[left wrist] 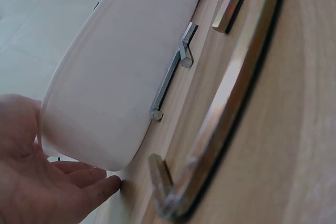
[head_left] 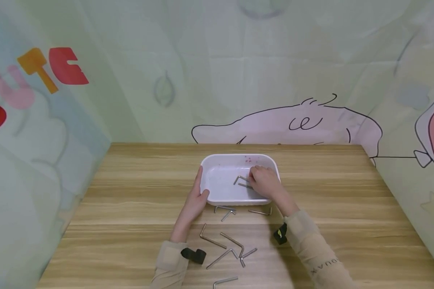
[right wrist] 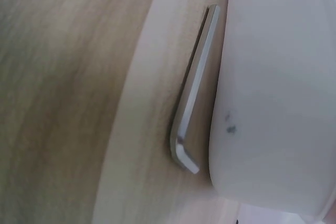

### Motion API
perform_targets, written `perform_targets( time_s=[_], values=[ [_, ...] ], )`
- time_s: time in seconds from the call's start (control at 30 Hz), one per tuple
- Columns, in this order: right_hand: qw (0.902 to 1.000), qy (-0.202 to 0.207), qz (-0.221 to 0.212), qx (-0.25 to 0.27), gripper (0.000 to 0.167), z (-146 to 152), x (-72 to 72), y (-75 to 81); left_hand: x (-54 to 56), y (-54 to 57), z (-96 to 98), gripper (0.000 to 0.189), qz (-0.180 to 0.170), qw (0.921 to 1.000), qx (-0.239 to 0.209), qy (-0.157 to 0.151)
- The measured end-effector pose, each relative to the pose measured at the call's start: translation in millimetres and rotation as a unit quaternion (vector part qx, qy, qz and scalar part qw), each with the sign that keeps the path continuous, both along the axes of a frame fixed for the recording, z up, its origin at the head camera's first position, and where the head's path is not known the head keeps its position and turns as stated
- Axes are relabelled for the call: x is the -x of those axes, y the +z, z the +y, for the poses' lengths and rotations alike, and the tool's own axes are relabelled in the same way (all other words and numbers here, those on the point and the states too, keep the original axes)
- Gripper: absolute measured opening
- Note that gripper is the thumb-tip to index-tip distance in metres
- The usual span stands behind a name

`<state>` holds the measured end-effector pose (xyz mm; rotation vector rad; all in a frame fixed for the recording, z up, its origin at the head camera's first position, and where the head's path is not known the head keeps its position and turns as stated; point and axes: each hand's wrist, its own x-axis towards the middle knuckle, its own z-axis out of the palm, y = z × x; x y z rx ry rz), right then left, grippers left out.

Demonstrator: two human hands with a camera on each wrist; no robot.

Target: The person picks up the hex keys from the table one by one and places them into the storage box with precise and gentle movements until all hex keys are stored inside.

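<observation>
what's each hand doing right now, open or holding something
Left hand: holding the white tray at its left end.
Right hand: in the tray at hex keys; cannot tell if its grip holds one.

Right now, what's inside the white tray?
Parts of two metal rods, one visibly bent, show in the white tray; the right hand hides whatever is beneath it.

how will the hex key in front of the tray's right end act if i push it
The hex key looks like solid metal, so probably stiff and fairly heavy for its size. Its bent end should stop it rolling far, while its smooth flat faces may let it slide.
</observation>
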<state>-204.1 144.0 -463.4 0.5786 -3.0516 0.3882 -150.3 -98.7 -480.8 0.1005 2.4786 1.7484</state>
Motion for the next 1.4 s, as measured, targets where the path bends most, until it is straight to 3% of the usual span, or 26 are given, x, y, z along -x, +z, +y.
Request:
perform_targets(
  time_s=[0.33, 0.83, 1.4],
  values=[
    [0.9996, 0.011, 0.007, 0.026, 0.011, -3.2, -7.3, 9.0, -1.4, 1.0, 0.0, 0.077, -0.004, 1.0000, 0.003, 0.003],
    [0.9961, 0.019, 0.037, 0.078, 0.009, -5.4, -32.1, 32.5, -1.4, -0.2, 0.2, 0.077, -0.003, 1.0000, 0.001, 0.004],
    [0.9895, 0.067, 0.101, 0.079, 0.005, -1.7, -53.8, 43.4, 0.1, -1.0, 0.0, 0.077, 0.002, 1.0000, 0.006, 0.003]
  ],
)
